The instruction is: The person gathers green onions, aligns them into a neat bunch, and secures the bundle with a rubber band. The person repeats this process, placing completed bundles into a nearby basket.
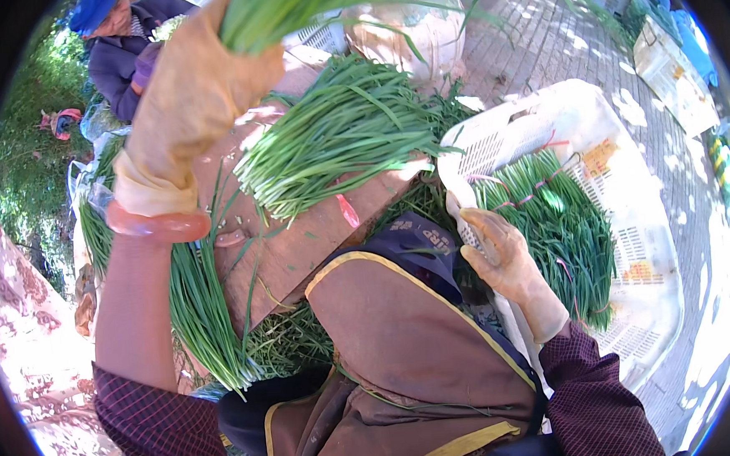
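Observation:
Raised at the upper left, my left hand (206,93) wears a tan rubber glove and grips a bunch of long green leaves (301,9), like garlic chives. My right hand (508,257), gloved too, rests at the near rim of a white plastic crate (646,211), its thumb and fingers about the edge. Inside the crate lie chive bundles (566,234) tied with pink bands. A large pile of cut chives (334,136) covers part of a reddish-brown board (298,257). Another bunch (204,307) hangs over the board's left side, near a knife handle (231,238).
A person in a blue cap (120,61) sits beyond the board at the upper left. A large wrapped container (406,31) stands behind the pile. Loose green trimmings (293,339) lie below the board. A further crate (675,77) stands on the paving at the upper right.

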`<state>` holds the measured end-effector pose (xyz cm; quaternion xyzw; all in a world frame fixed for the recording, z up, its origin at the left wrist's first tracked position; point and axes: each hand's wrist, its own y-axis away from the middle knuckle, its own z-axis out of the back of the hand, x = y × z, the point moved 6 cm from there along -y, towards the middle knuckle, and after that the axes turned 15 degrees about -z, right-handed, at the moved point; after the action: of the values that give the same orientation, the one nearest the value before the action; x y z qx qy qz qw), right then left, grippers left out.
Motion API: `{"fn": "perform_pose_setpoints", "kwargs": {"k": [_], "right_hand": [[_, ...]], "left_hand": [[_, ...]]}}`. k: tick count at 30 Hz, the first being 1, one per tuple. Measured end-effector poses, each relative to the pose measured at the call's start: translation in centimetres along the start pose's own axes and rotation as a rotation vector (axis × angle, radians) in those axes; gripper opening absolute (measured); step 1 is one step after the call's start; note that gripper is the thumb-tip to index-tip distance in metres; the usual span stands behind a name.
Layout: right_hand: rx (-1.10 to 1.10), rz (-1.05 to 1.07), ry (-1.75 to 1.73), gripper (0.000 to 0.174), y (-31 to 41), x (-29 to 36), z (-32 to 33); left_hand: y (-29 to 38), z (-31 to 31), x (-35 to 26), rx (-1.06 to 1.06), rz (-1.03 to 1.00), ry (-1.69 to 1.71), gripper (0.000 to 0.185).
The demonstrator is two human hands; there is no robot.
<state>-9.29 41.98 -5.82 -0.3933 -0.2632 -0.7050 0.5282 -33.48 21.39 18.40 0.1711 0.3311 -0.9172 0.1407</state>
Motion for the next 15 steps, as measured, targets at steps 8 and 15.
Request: {"fn": "perform_pose_setpoints", "kwargs": {"k": [8, 15], "right_hand": [[0.217, 0.014, -0.081, 0.038, 1.8, 2.2, -3.8], [0.251, -0.185, 0.049, 0.047, -1.7, -1.2, -10.2]], "left_hand": [[15.6, -8.3, 13.2, 0.568, 0.627, -0.439, 0.078], [14.7, -6.9, 13.1, 0.453, 0.382, -0.305, 0.080]]}}
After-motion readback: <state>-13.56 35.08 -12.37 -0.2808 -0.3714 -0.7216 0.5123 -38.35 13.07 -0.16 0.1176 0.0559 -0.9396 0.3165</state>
